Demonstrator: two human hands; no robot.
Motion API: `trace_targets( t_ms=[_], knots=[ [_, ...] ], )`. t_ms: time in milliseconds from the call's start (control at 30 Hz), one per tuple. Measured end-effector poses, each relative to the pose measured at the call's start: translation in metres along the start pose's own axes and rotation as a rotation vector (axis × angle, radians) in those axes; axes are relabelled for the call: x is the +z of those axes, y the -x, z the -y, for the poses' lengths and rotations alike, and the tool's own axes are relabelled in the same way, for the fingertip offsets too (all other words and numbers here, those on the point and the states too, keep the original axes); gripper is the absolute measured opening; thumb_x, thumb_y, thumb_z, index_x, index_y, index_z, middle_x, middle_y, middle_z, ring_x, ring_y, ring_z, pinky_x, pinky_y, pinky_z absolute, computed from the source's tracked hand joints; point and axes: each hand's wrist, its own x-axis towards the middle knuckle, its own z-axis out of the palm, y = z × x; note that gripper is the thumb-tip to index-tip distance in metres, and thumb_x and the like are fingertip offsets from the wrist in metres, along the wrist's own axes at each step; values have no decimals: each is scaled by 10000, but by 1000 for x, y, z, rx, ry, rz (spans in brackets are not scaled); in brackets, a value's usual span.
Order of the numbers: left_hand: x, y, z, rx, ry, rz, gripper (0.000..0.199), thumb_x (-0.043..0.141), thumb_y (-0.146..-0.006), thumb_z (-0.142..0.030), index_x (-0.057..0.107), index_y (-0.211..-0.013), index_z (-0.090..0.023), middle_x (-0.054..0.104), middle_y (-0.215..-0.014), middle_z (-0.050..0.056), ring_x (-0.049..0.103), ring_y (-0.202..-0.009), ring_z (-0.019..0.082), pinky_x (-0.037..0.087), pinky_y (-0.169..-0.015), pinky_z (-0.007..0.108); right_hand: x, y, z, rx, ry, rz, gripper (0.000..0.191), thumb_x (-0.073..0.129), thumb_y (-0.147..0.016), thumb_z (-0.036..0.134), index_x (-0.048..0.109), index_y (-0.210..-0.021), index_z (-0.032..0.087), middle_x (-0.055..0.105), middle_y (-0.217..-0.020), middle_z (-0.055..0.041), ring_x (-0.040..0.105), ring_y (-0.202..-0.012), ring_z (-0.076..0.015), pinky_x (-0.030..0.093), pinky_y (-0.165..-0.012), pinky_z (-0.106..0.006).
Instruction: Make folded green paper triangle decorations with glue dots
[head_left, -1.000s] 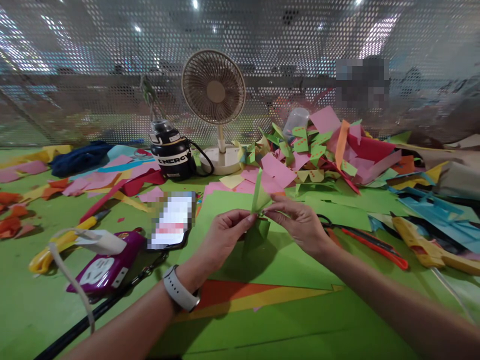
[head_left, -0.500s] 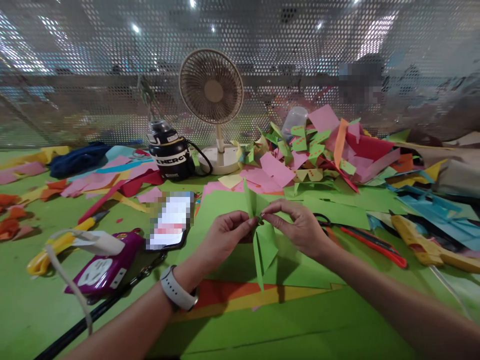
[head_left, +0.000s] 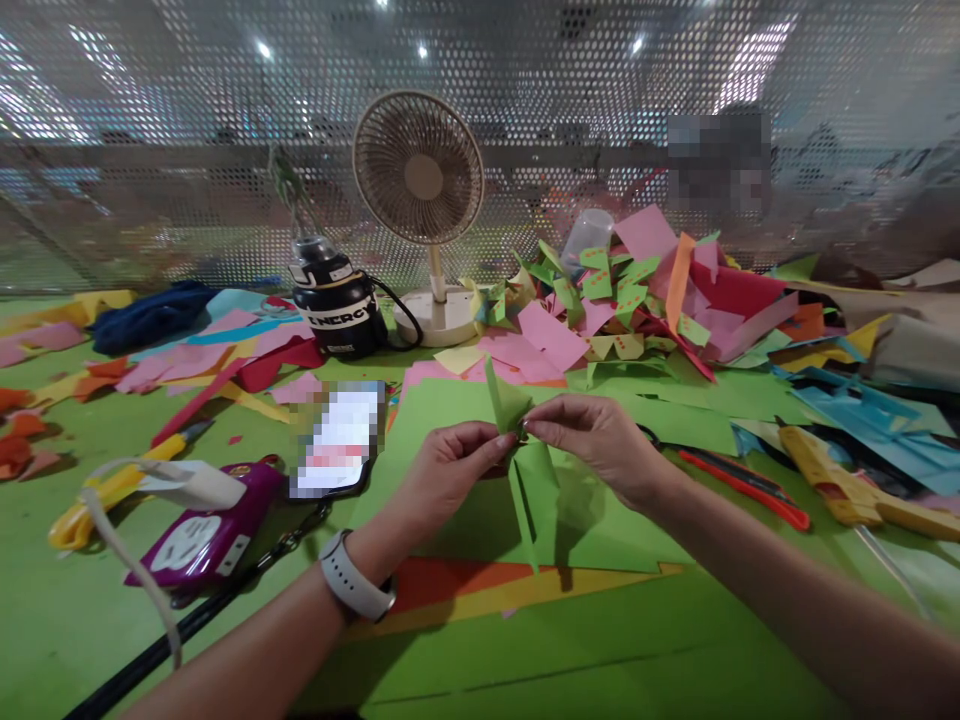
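A folded green paper piece (head_left: 534,490) stands upright between my hands, pinched in at its middle and flaring above and below. My left hand (head_left: 465,460) grips it at that narrow middle between thumb and fingers. Close on the other side, my right hand (head_left: 592,440) is closed in a pinch at the same spot; what its fingertips hold is too small to make out. Beneath them lie green sheets (head_left: 442,520), with orange and yellow paper (head_left: 480,592) showing at their lower edge.
A phone (head_left: 341,440), purple power bank (head_left: 210,525) and yellow-handled tool (head_left: 112,495) lie left. A red cutter (head_left: 750,490) and yellow glue gun (head_left: 832,475) lie right. Behind are a bottle (head_left: 337,310), a fan (head_left: 420,175) and heaped paper scraps (head_left: 555,335).
The lower part of the green piece has turned slightly and its tip has shifted right. My right hand has tilted a little at the pinch. The whole view has shifted slightly.
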Motion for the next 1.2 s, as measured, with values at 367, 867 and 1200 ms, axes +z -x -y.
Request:
trace_targets(
  t_ms=[367,867,1200],
  knots=[
    [2,3,-1,6,11,20,256,779,-674,-403,664,-674,-174,582,-625,-31,519,-600,98,478,-659,262,8,2,-8,-82,29,-157,361,794,-666,395,551,-861,213,608,-717,32,613,-704,-128,495,-659,-281],
    [0,3,3,30,-41,24,284,795,-668,-377,625,-595,-161,586,-582,-20,484,-551,88,379,-551,227,13,6,-8,-57,-7,-118,336,796,-662,349,554,-843,204,585,-748,32,595,-713,-122,496,-690,-290],
    [2,3,4,47,-43,31,368,796,-651,-419,550,-557,-163,516,-543,-43,427,-523,79,342,-514,212,14,7,-2,65,-103,-132,434,841,-605,340,530,-875,206,639,-705,36,622,-672,-125,480,-640,-272]
  ],
)
